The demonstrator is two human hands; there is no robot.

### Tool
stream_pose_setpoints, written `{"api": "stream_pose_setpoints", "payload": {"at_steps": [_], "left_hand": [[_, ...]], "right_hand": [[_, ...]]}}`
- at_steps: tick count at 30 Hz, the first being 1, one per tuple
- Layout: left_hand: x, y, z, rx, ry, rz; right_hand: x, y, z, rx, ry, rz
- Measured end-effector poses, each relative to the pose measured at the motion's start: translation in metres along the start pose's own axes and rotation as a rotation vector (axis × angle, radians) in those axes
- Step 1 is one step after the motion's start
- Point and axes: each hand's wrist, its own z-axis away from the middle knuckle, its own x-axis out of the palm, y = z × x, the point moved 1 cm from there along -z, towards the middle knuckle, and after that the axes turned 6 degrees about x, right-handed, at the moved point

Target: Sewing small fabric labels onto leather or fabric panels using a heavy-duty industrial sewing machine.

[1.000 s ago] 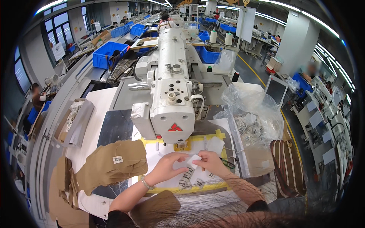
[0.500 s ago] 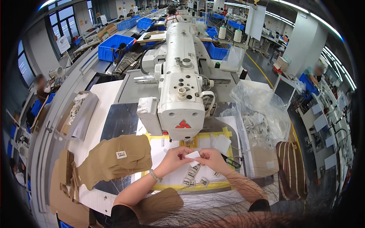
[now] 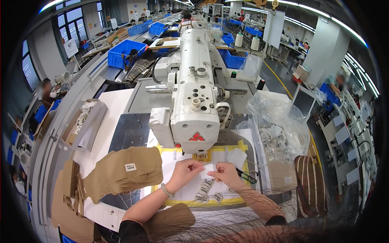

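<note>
Under the head of a large white sewing machine, I hold a small white piece, thin like cloth or paper, between both hands. My left hand pinches its left edge, and a beaded bracelet circles that wrist. The right edge is pinched by my right hand. Just below my fingers, several printed fabric labels lie on the white work surface, partly overlapping. To the left rests a stack of brown fabric pieces, the top one bearing a small white label.
Dark-handled thread snips lie right of my right hand, near a folded white sheet. A clear plastic bag of pale strips stands farther right. At left is an open cardboard box. A striped brown fabric hangs at the right edge.
The white piece now shows more of its face, spread flatter between my fingers. My hands have moved slightly apart, and the whole view has shifted a little.
</note>
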Motion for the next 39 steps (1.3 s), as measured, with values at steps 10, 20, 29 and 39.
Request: {"api": "stream_pose_setpoints", "payload": {"at_steps": [10,20,29,39], "left_hand": [[0.004,-0.009,-0.001,0.057,-0.129,0.07],[-0.004,-0.02,-0.003,-0.068,-0.249,0.411],[-0.012,-0.032,-0.002,-0.049,-0.078,0.157],[-0.023,-0.038,-0.001,0.567,-0.228,-0.676]], "right_hand": [[-0.004,0.011,0.0,-0.004,-0.025,0.03],[0.003,0.004,0.002,0.033,-0.131,-0.076],[-0.03,-0.002,0.0,0.013,0.037,-0.005],[-0.091,-0.017,0.006,-0.083,0.484,0.421]]}}
